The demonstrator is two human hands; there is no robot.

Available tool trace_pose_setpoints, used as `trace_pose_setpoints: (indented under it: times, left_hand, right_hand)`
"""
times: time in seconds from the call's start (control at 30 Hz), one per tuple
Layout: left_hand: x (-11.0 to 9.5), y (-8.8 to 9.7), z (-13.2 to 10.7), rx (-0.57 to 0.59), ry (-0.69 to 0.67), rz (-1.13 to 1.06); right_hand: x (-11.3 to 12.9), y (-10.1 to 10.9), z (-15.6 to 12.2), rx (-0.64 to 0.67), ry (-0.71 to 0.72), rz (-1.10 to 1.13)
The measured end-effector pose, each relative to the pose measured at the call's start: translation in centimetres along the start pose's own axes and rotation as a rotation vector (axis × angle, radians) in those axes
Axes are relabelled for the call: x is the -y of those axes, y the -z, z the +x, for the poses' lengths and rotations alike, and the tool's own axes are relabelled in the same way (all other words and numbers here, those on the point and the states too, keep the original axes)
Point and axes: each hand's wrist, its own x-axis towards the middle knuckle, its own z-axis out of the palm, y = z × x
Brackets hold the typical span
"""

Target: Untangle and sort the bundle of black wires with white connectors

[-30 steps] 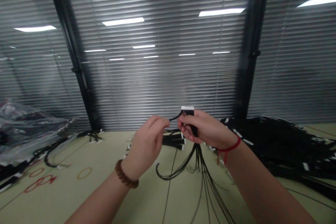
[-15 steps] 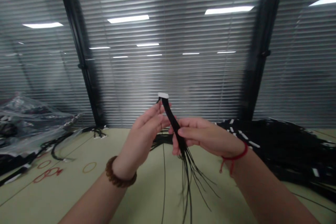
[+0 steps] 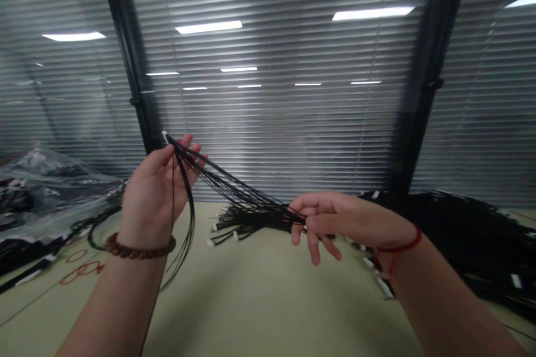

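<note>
Holding black wires [image 3: 234,189], left hand [image 3: 156,195], right hand [image 3: 330,217]

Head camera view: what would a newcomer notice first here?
The eye goes first to the bundle of thin black wires, stretched across mid-frame between the left hand, near a white connector, and the right hand. Next comes the large heap of black cables at the right, with a clear plastic bag at the left, both in front of tall slatted blinds.
</note>
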Motion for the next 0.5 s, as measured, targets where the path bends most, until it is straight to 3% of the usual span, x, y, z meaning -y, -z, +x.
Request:
trace_pose_setpoints:
  times: [0.23, 0.5]
  left_hand:
    - [0.8, 0.1, 0.1, 0.052, 0.039, 0.002]
    - [2.0, 0.2, 0.2, 0.217, 0.077, 0.226]
  right_hand:
    - [1.2, 1.4, -2.7, -0.361, 0.085, -0.110]
    - [4.0, -0.1, -6.1, -0.646, -0.048, -0.448]
